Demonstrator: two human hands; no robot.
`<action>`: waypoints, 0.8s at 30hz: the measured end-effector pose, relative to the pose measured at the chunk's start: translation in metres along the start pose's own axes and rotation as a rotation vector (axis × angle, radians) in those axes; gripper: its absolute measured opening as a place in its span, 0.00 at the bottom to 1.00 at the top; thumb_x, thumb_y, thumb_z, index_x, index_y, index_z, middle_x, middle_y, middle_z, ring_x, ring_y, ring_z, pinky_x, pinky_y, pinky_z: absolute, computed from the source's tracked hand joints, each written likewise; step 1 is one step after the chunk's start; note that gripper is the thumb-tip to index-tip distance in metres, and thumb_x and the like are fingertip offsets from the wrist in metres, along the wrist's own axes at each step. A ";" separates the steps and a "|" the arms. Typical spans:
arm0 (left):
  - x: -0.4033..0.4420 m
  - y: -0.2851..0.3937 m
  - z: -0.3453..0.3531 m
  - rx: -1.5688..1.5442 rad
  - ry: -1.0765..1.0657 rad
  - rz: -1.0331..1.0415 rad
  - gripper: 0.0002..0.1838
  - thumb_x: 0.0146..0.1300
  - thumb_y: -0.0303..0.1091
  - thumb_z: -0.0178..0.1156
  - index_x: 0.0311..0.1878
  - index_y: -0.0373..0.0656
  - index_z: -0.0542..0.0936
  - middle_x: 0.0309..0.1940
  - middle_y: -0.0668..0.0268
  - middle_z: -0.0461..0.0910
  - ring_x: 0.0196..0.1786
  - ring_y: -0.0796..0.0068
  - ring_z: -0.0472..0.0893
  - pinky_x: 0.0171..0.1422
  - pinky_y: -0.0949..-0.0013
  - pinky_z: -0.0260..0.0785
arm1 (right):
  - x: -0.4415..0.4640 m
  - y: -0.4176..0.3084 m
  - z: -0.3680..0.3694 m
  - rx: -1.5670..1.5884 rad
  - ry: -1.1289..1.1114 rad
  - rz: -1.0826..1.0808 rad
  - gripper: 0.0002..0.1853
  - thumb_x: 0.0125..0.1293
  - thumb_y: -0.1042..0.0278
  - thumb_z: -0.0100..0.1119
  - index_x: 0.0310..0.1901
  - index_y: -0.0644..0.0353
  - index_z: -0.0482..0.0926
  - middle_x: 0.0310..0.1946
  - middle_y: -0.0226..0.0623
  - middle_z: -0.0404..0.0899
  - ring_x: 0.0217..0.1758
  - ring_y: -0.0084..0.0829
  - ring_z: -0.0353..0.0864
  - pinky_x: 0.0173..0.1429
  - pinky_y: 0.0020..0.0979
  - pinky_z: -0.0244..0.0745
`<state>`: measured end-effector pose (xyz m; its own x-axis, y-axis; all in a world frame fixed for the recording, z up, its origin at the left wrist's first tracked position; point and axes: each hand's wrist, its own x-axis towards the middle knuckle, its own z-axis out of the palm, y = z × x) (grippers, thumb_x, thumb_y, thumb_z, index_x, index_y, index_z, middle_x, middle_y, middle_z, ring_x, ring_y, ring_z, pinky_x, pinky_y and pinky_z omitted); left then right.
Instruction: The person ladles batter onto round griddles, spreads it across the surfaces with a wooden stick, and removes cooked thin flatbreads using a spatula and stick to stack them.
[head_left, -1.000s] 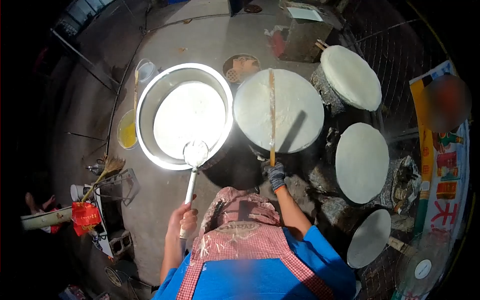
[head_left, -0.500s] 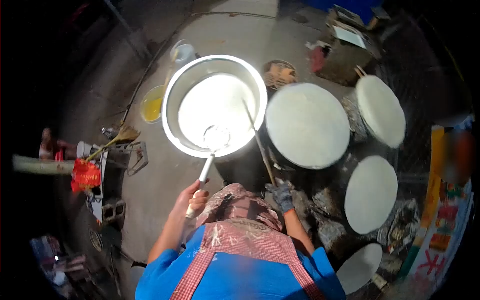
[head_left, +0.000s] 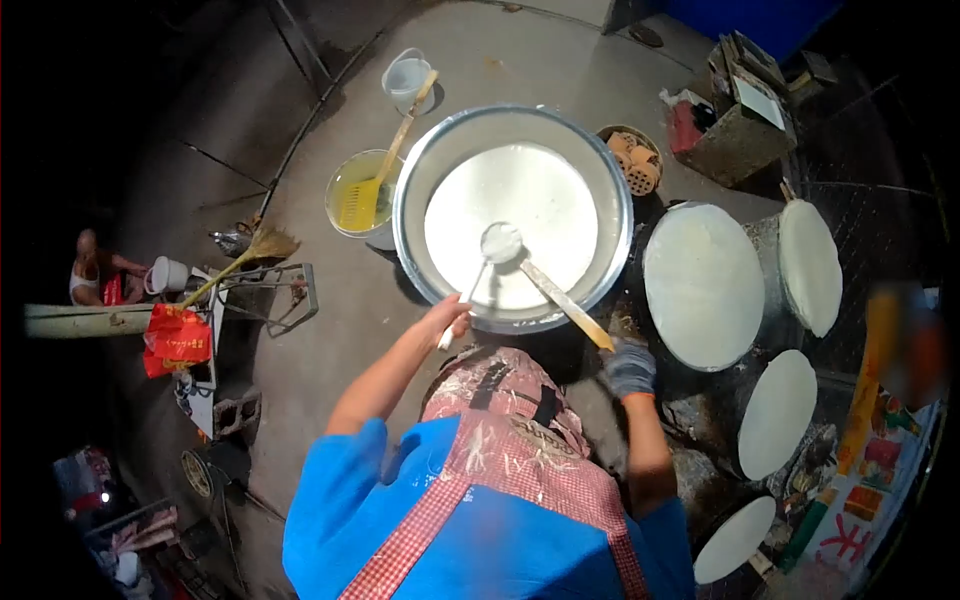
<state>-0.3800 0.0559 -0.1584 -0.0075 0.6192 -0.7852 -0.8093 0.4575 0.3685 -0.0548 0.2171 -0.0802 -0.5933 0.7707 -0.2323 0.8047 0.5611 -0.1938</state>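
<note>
A large metal basin [head_left: 412, 210] holds white batter. My left hand [head_left: 449, 320] is bare and closed round the white handle of a ladle [head_left: 501, 242], whose round bowl is over the batter. My right hand [head_left: 628, 368], in a grey glove, grips a flat wooden stick [head_left: 568, 305]; the stick's far end reaches over the batter beside the ladle bowl. To the right of the basin lies a round griddle covered with a white layer [head_left: 704, 287].
Three more white-covered rounds [head_left: 810, 268] [head_left: 777, 414] [head_left: 735, 540] stand at the right. Left of the basin are a bucket of yellow liquid [head_left: 350, 200] and a small pail [head_left: 405, 80]. A person [head_left: 88, 268] is at the far left; a broom [head_left: 265, 244] lies nearer.
The stick has moved left from the griddle to over the basin, in my right hand. The ladle has moved further in over the batter. The view has shifted left.
</note>
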 end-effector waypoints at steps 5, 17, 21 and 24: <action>0.026 0.030 -0.013 0.328 0.255 -0.033 0.04 0.57 0.26 0.43 0.36 0.39 0.61 0.11 0.69 0.58 0.06 0.79 0.58 0.05 0.75 0.51 | 0.011 -0.088 -0.028 -0.018 0.047 -0.082 0.14 0.52 0.53 0.51 0.26 0.56 0.75 0.21 0.44 0.76 0.27 0.44 0.76 0.32 0.41 0.69; 0.028 0.063 -0.027 0.415 0.101 -0.250 0.15 0.63 0.39 0.42 0.27 0.36 0.64 0.07 0.71 0.56 0.05 0.83 0.57 0.05 0.79 0.50 | -0.004 -0.115 0.036 -0.002 -0.255 0.366 0.23 0.49 0.43 0.55 0.31 0.60 0.76 0.27 0.47 0.76 0.33 0.46 0.74 0.39 0.42 0.68; 0.009 0.074 0.001 0.007 0.005 -0.463 0.14 0.63 0.43 0.43 0.28 0.43 0.65 0.08 0.77 0.53 0.08 0.88 0.52 0.05 0.82 0.46 | -0.041 -0.117 0.042 0.195 -0.102 0.406 0.23 0.52 0.43 0.52 0.34 0.59 0.76 0.27 0.48 0.76 0.34 0.47 0.74 0.39 0.42 0.68; -0.058 0.118 0.052 -0.172 -0.159 -0.463 0.07 0.63 0.42 0.44 0.39 0.52 0.66 0.09 0.77 0.52 0.08 0.88 0.51 0.05 0.84 0.42 | -0.060 -0.125 -0.005 0.279 0.033 0.435 0.21 0.53 0.46 0.53 0.33 0.59 0.75 0.26 0.50 0.75 0.32 0.49 0.74 0.36 0.42 0.68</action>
<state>-0.4443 0.1070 -0.0437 0.4527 0.4724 -0.7562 -0.7916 0.6033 -0.0970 -0.1193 0.1027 -0.0369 -0.2006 0.9263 -0.3190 0.9385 0.0883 -0.3338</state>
